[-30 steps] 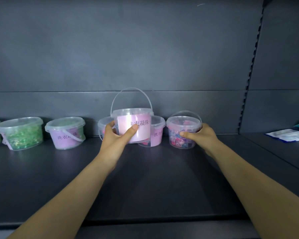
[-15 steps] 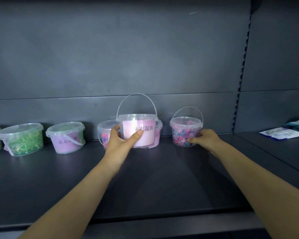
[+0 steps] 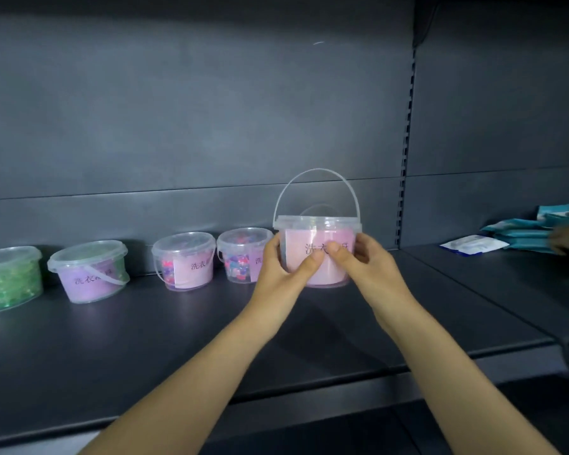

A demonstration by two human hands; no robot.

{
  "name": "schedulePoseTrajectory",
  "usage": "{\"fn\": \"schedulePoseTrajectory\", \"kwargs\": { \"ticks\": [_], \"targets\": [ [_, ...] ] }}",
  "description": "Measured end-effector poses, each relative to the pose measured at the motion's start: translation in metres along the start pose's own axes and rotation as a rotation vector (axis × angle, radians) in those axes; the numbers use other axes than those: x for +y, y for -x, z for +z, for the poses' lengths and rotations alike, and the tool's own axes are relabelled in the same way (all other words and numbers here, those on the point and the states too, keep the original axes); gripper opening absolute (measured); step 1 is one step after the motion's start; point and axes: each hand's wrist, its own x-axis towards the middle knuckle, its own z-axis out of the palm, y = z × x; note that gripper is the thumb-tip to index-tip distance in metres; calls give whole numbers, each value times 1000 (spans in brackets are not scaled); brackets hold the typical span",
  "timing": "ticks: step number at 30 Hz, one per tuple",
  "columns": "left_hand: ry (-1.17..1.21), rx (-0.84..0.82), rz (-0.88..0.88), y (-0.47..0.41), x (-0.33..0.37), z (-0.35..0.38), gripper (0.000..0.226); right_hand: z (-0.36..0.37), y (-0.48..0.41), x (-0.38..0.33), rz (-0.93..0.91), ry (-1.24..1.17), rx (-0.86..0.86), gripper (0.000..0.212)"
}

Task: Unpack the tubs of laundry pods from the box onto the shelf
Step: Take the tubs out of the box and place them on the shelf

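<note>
Gripping a clear round plastic tub with a pale pink paper label (image 3: 326,274), the left hand (image 3: 281,269) wraps its left wall and the right hand (image 3: 370,267) its right wall. Both thumbs press side by side on the label's front, covering part of the printed black characters, while the other fingers curl round behind. The tub stands upright near the back edge of the matte dark grey metal shelf (image 3: 145,339), toward its right end, with its thin translucent bail handle raised. Whether its base touches the shelf cannot be told. Left of it along the back edge sit four squat, clear, lidded containers: a tub of multicoloured pods (image 3: 240,257), a pink-labelled tub (image 3: 188,262), a purple-filled tub (image 3: 89,277) and a tub of glossy green pods (image 3: 9,280).
</note>
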Motion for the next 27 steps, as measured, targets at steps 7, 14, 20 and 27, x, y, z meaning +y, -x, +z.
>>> {"fn": "schedulePoseTrajectory", "kwargs": {
  "ticks": [7,14,20,27],
  "targets": [
    [-149,-171,-24,-12,-13,12,49,-33,-2,9,35,29,40,22],
    [-428,-300,-76,-53,-10,36,75,-72,-25,20,74,70,95,22],
    [-828,-140,139,-91,-13,49,48,-100,-70,30,84,162,162,26],
    [-1157,-88,176,-122,-39,40,48,-113,-121,72,153,255,273,49]
  ]
}}
